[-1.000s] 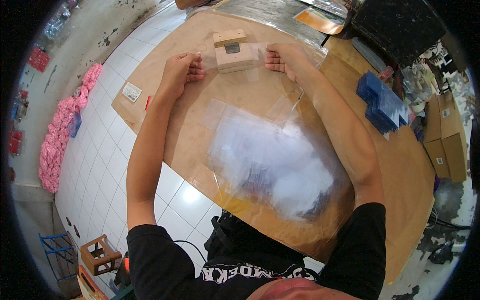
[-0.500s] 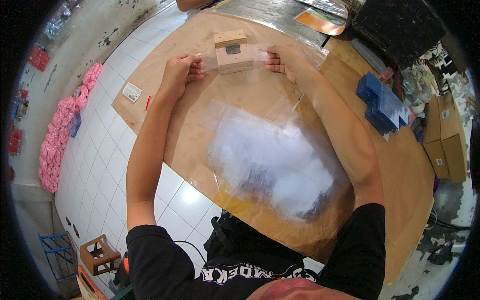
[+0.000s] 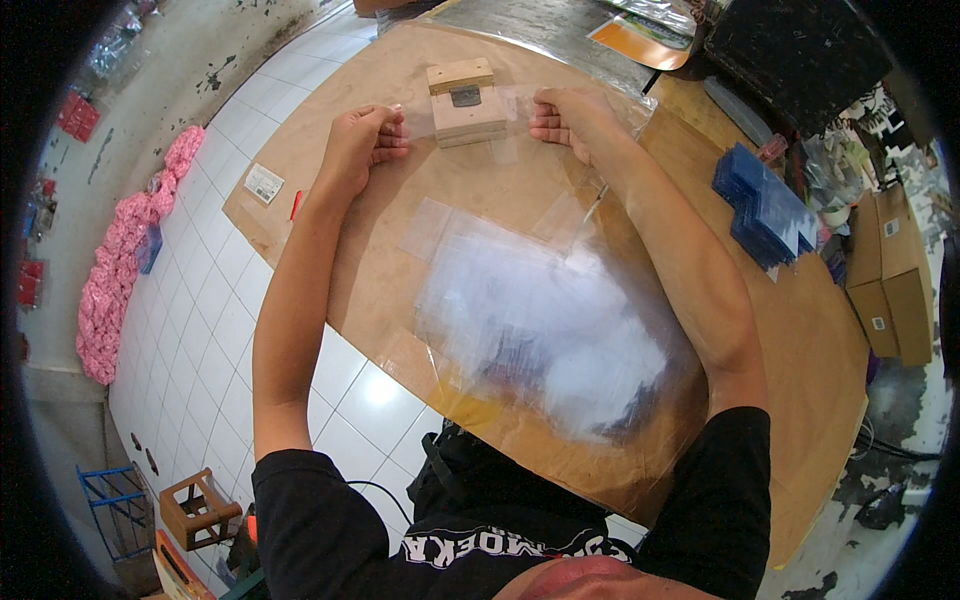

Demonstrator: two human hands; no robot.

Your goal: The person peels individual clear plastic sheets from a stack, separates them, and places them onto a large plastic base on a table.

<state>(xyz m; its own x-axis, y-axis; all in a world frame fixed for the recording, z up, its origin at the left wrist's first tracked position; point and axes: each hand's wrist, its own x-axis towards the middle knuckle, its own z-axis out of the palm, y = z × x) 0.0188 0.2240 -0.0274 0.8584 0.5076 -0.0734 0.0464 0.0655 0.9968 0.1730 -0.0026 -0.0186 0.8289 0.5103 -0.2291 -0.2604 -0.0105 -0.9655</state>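
My left hand (image 3: 368,143) and my right hand (image 3: 570,122) are raised at the far side of the table, one on each side of a small wooden block (image 3: 470,122). A dark metal piece sits in a notch of the block. Each hand pinches an end of a clear plastic sheet (image 3: 420,120), which spans toward the block; its outline is faint. Nearer to me lies a loose pile of clear plastic sheets (image 3: 530,310), shiny and slightly bluish, between my forearms. A thin pointed tool (image 3: 597,200) rests beside my right forearm.
Brown board covers the table (image 3: 370,270). A white label card (image 3: 264,184) and a small red item (image 3: 297,205) lie at its left edge. Blue plastic pieces (image 3: 765,210) are stacked at right, near cardboard boxes (image 3: 888,270). A black box (image 3: 795,65) stands at back right.
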